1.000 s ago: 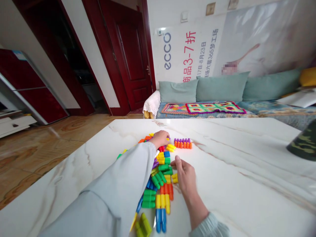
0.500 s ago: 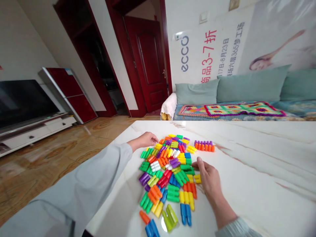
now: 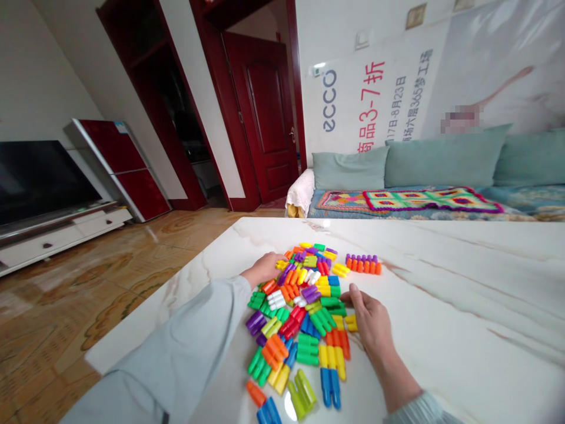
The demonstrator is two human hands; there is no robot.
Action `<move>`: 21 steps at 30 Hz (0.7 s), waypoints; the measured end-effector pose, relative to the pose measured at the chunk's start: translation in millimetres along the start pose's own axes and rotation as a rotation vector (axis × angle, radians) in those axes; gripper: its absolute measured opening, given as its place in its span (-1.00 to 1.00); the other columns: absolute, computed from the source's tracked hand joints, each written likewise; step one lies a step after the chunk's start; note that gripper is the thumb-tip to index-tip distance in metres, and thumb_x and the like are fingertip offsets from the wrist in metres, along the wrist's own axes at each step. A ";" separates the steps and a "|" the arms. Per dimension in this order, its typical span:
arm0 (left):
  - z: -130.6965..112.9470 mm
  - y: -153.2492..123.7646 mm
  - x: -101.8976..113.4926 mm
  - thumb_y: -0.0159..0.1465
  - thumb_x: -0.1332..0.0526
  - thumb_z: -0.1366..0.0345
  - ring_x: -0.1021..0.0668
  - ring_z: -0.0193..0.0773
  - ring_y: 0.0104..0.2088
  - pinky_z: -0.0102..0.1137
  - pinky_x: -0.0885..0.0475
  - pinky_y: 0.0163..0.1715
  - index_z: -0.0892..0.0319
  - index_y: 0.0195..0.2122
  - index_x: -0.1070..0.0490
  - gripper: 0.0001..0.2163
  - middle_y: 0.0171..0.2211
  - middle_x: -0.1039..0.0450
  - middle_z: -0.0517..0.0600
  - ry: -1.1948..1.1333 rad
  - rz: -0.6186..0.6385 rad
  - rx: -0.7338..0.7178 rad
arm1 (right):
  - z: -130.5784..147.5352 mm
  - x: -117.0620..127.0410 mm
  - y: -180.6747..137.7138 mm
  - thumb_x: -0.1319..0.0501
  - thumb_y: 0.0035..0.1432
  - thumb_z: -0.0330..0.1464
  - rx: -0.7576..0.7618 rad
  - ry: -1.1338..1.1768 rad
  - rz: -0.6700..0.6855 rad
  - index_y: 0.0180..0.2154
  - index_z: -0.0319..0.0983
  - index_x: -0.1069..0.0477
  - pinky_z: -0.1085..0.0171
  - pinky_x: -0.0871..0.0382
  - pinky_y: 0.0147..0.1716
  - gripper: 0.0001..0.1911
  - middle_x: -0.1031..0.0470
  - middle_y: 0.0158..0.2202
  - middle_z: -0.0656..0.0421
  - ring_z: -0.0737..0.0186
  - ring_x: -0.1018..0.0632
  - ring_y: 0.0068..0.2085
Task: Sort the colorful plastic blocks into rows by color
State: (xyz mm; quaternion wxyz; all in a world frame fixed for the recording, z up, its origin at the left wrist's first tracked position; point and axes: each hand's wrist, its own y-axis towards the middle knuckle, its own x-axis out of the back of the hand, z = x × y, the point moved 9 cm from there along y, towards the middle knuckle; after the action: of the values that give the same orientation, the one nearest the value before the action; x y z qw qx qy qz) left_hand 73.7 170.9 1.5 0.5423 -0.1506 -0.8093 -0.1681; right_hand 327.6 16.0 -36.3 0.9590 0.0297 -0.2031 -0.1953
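Note:
My left hand (image 3: pixel 266 268) reaches to the far left edge of a pile of plastic building blocks. Its fingers are stretched forward beside a small yellow block (image 3: pixel 281 265); the fingertips are partly hidden. At the right side of the pile rests my right hand (image 3: pixel 373 321), thumb raised apart from the fingers, with nothing visible in it. Those fingers are near a green block (image 3: pixel 332 302), and a yellow block (image 3: pixel 351 323) lies beside the palm. Nearer to me are a lime block (image 3: pixel 302 394) and a joined yellow and blue pair (image 3: pixel 331 374).
A joined row of purple and orange blocks (image 3: pixel 364 264) lies apart on the white marbled table (image 3: pixel 450 294), right of the pile. Beyond the table stands a sofa with green cushions (image 3: pixel 441 156). A television (image 3: pixel 44 179) and red fridge (image 3: pixel 121 168) are at left.
My left hand has moved slightly nearer and covers some green blocks at the pile's left edge. My right hand stays almost in place. The view has shifted a little.

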 end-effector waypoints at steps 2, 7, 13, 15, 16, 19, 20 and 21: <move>3.9 -2.0 1.8 0.04 -0.22 0.53 -0.58 -0.21 -0.13 -0.39 -0.43 -0.06 0.16 -0.10 -0.56 -0.61 -0.12 -0.59 0.02 -0.001 -0.084 0.035 | 0.0 -1.2 0.4 0.14 0.17 0.24 0.007 -0.009 0.006 -0.42 -0.22 -0.56 0.21 -0.39 -0.25 -0.22 -0.63 -0.34 -0.02 0.02 -0.60 -0.28; 15.4 -15.0 10.4 0.16 -0.07 0.56 -0.59 -0.25 -0.20 -0.37 -0.45 -0.08 0.23 -0.25 -0.58 -0.70 -0.25 -0.60 0.05 -0.035 -0.250 0.110 | -1.1 -3.1 0.6 0.15 0.18 0.23 0.013 -0.012 0.013 -0.41 -0.22 -0.55 0.22 -0.38 -0.26 -0.22 -0.63 -0.36 0.00 0.03 -0.60 -0.30; 9.6 -16.9 7.4 -0.03 -0.27 0.55 -0.55 -0.20 -0.05 -0.35 -0.41 0.04 0.14 -0.04 -0.53 -0.52 -0.04 -0.54 0.01 -0.128 -0.205 0.045 | 0.4 -2.0 -0.2 0.15 0.20 0.21 0.028 -0.021 0.006 -0.39 -0.23 -0.57 0.21 -0.38 -0.25 -0.22 -0.63 -0.35 0.00 0.03 -0.61 -0.29; 1.3 -14.1 10.1 -0.04 -0.26 0.56 -0.55 -0.19 -0.03 -0.34 -0.39 0.07 0.13 -0.10 -0.56 -0.55 -0.05 -0.54 -0.01 -0.162 -0.197 0.025 | 0.3 -1.9 -0.4 0.13 0.20 0.20 0.025 -0.023 0.006 -0.40 -0.23 -0.57 0.22 -0.39 -0.25 -0.24 -0.64 -0.34 0.00 0.03 -0.61 -0.29; -3.2 -13.1 12.7 0.00 -0.23 0.57 -0.55 -0.21 -0.04 -0.34 -0.39 0.07 0.14 -0.12 -0.56 -0.59 -0.06 -0.55 0.00 -0.180 -0.205 0.022 | 0.1 -1.9 -0.3 0.12 0.20 0.20 0.023 -0.022 0.006 -0.41 -0.22 -0.56 0.22 -0.39 -0.24 -0.25 -0.64 -0.34 0.00 0.03 -0.61 -0.28; -16.4 -15.4 21.4 0.14 -0.13 0.54 -0.59 -0.26 -0.13 -0.38 -0.45 -0.02 0.21 -0.14 -0.56 -0.68 -0.13 -0.59 0.04 -0.243 -0.225 0.027 | -1.1 -2.2 0.0 0.08 0.18 0.20 0.014 -0.013 0.007 -0.41 -0.21 -0.56 0.22 -0.40 -0.25 -0.27 -0.64 -0.35 0.02 0.03 -0.61 -0.29; -20.1 -18.5 23.4 0.17 -0.13 0.50 -0.61 -0.26 -0.18 -0.39 -0.48 -0.09 0.23 -0.14 -0.56 -0.71 -0.18 -0.61 0.04 -0.264 -0.219 0.029 | -1.4 -2.2 0.2 0.08 0.18 0.21 0.013 -0.012 0.006 -0.41 -0.21 -0.57 0.22 -0.40 -0.26 -0.27 -0.64 -0.36 0.02 0.03 -0.61 -0.29; -23.3 -22.8 24.9 0.19 -0.15 0.47 -0.62 -0.27 -0.24 -0.40 -0.50 -0.16 0.23 -0.15 -0.56 -0.74 -0.22 -0.62 0.02 -0.283 -0.202 0.027 | -1.8 -2.1 0.4 0.08 0.18 0.21 0.012 -0.015 0.005 -0.41 -0.21 -0.57 0.22 -0.40 -0.26 -0.27 -0.64 -0.36 0.02 0.04 -0.61 -0.29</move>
State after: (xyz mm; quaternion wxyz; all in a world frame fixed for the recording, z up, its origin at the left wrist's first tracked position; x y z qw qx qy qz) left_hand 74.1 141.7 30.4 0.4052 -0.0835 -0.8908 -0.1876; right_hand 326.6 17.2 -38.7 0.9577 0.0334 -0.2118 -0.1921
